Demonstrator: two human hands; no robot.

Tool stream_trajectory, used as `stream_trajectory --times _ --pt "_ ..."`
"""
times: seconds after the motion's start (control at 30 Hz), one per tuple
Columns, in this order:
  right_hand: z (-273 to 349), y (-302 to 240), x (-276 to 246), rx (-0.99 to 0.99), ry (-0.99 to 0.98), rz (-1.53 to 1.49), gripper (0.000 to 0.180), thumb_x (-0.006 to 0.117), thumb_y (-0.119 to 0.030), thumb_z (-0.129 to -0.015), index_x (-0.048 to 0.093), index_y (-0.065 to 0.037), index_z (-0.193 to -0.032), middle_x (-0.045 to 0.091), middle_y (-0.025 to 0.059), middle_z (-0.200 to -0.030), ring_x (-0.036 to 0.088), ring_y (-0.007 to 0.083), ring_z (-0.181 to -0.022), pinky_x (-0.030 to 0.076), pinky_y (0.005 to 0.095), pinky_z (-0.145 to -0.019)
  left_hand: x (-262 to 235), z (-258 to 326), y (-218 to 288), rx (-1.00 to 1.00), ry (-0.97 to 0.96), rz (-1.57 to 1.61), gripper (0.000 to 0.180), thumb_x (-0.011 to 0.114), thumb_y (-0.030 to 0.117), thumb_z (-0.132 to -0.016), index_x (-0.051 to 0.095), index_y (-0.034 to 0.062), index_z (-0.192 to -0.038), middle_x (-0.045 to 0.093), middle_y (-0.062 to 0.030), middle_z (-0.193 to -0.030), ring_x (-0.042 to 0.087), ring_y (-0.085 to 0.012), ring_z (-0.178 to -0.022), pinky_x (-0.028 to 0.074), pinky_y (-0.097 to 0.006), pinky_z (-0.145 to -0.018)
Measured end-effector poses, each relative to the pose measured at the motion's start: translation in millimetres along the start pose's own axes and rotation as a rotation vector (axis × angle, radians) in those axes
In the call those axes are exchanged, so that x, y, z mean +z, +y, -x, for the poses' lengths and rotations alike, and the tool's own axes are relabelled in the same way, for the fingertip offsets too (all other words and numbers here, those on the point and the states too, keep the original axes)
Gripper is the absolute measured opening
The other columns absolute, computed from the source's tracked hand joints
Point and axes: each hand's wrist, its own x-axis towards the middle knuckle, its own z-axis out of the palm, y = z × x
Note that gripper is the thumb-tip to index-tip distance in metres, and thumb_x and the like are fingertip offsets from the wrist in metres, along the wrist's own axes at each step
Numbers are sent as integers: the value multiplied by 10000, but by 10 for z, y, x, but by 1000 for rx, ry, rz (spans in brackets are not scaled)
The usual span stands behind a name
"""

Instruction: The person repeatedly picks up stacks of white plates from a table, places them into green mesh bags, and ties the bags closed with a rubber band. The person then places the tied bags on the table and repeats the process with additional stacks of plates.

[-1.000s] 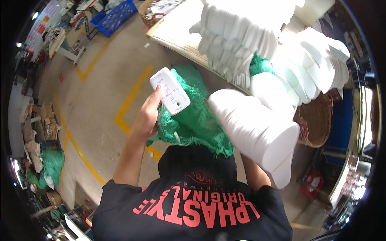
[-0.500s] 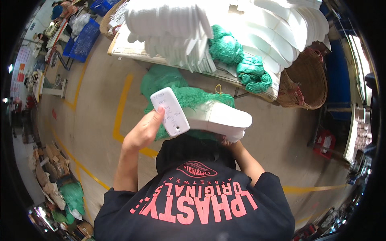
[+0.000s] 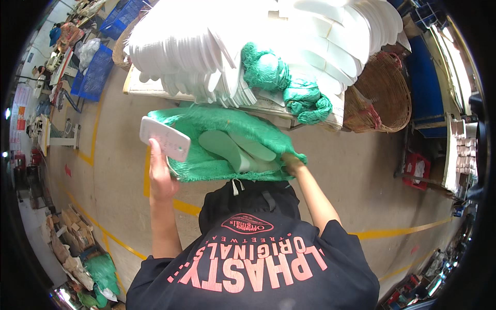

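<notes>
A green mesh bag (image 3: 227, 123) is spread wide in front of me, its mouth facing up. Several white insoles (image 3: 223, 146), bundled together, lie inside it. My left hand (image 3: 164, 173) is closed on a white rounded plate (image 3: 164, 138) with a small hole and handwriting, held at the bag's left side; whether these fingers also grip the mesh is hidden. At the right end of the bag, my right hand (image 3: 293, 164) is closed on its edge.
Beyond the bag, a table (image 3: 150, 85) bears stacks of white insoles (image 3: 175, 51) and knotted green mesh bundles (image 3: 266, 67). A wicker basket (image 3: 385, 95) stands at its right. Blue crates (image 3: 95, 72) are at the far left; cardboard scraps (image 3: 72, 232) lie lower left.
The stack of white insoles held in my right hand is now inside the green bag, which has been spread wide. My left hand, still with the plate, has moved left; my right hand now grips the bag.
</notes>
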Motion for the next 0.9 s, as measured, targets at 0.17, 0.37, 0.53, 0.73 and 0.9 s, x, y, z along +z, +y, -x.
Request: stream_trajectory --times 0.17,0.37,0.53,0.73,0.9 --pt "374 -781 -238 -434 -80 660 448 557 -368 -1068 611 -82 -1409 662 122 -1356 612 239 -1217 498 368 -1028 -281 86 24 52 128 -19 650 267 470 -1158 282 5 -1613 463 -135 -1546 497 -224 -1372 444 -396 -1141" --pt "1246 -2281 287 -734 -566 488 368 618 -250 -1053 663 -19 -1336 724 70 -1213 663 159 -1076 508 362 -987 -338 509 -109 -77 -41 204 651 246 486 -1154 328 10 -1591 496 -140 -1531 546 -231 -1342 480 -392 -1113" --pt "1587 -2999 1333 -1556 462 622 828 835 -428 -865 484 -4 -1483 619 211 -1381 593 432 -1240 413 502 -1144 -199 992 -536 -291 -131 -249 674 269 458 -1159 405 -96 -1518 528 -203 -1503 492 -238 -1404 385 -357 -1173" --pt "1411 -3131 1959 -1256 324 484 972 896 -438 -755 479 -20 -1527 660 239 -1379 680 299 -1221 507 401 -1077 -339 1346 -689 -357 -78 -248 713 254 481 -1156 390 -112 -1528 511 -193 -1517 467 -229 -1408 337 -339 -1195" --pt "1127 -3043 1757 -1373 270 125 682 768 -169 -860 516 7 -1469 660 158 -1252 666 221 -1092 553 359 -977 -669 1284 -690 -233 66 -79 656 268 459 -1159 409 -69 -1521 572 -155 -1456 554 -208 -1333 410 -351 -1154"
